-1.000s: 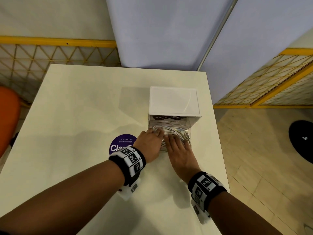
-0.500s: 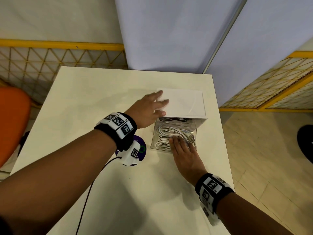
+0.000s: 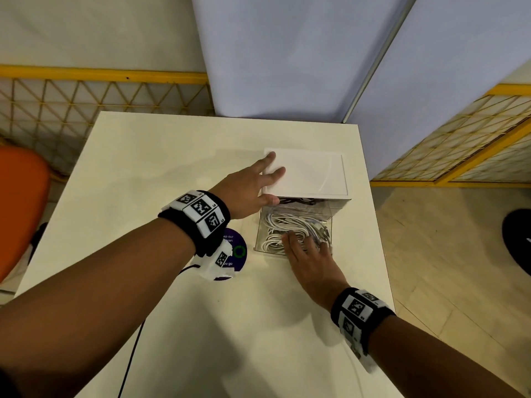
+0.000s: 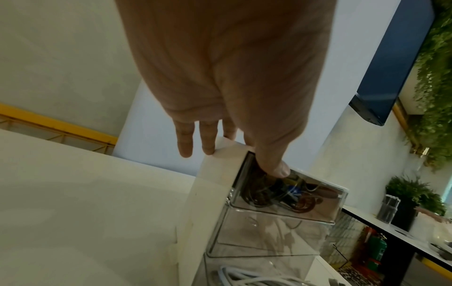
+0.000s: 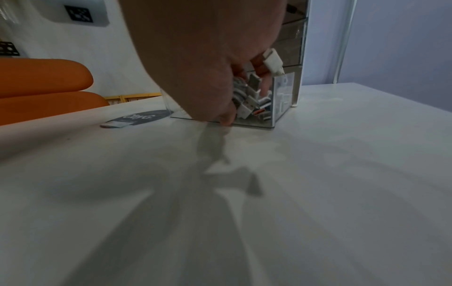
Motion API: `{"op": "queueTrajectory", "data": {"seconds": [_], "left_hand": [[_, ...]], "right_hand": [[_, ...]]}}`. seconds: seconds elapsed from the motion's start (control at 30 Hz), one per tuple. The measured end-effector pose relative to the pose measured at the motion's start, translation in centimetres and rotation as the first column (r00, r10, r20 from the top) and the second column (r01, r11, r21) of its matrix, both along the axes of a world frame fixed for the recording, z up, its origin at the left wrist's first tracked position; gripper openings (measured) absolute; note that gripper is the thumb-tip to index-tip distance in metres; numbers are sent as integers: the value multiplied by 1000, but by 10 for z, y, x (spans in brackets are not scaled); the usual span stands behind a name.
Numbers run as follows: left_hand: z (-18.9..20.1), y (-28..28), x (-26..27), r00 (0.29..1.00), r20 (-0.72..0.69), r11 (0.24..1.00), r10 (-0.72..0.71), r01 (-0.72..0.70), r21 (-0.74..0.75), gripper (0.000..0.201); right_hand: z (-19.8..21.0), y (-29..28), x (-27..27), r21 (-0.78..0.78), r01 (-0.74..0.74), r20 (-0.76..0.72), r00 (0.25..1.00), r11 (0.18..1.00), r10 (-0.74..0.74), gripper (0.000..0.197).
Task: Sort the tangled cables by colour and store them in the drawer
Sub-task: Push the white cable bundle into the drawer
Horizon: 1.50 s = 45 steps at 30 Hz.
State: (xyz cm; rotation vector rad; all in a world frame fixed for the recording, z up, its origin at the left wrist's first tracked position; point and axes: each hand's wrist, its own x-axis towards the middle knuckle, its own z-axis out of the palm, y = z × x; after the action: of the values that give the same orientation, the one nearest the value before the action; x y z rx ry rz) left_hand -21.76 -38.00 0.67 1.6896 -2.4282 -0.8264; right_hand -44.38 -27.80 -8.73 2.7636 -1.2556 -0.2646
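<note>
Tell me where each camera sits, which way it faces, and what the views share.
Head: above, facing down at the table; both forearms, left hand on the drawer unit, right hand in the open drawer.
Left wrist: under the palm, facing along the fingers to the unit's top.
Right wrist: near the tabletop, facing the drawer; fingers among white cables.
All three show the unit.

You have a cream rectangular table [image 3: 149,173] with a round purple sticker [image 3: 238,248] on it. To your left sits an orange padded seat [image 3: 20,202]. Behind the table runs a yellow lattice railing [image 3: 86,96], and pale blue partition panels [image 3: 287,53] stand at the far edge. Green hanging foliage [image 4: 435,77] shows beyond.
</note>
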Motion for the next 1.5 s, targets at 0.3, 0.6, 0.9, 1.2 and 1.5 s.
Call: {"op": "queueTrajectory", "data": {"seconds": [0.3, 0.6, 0.9, 1.2, 1.5], "left_hand": [[0, 0, 0, 1000, 7, 1000, -9, 9, 1, 68], [0, -2, 1, 1000, 14, 1000, -11, 11, 13, 67], [3, 0, 1, 1000, 21, 1000, -12, 12, 23, 66], [2, -1, 1, 1000, 20, 999, -9, 8, 36, 66], [3, 1, 0, 999, 37, 1000, -7, 6, 29, 65]], "right_hand": [[0, -6, -33, -30, -177, -31, 984, 984, 176, 58], [8, -22, -24, 28, -34, -96, 995, 999, 37, 65], [9, -8, -14, 61, 106, -105, 990, 992, -99, 63], [0, -34, -6, 0, 100, -8, 995, 995, -100, 63], [5, -22, -8, -164, 195, 260, 954, 967, -148, 51]]}}
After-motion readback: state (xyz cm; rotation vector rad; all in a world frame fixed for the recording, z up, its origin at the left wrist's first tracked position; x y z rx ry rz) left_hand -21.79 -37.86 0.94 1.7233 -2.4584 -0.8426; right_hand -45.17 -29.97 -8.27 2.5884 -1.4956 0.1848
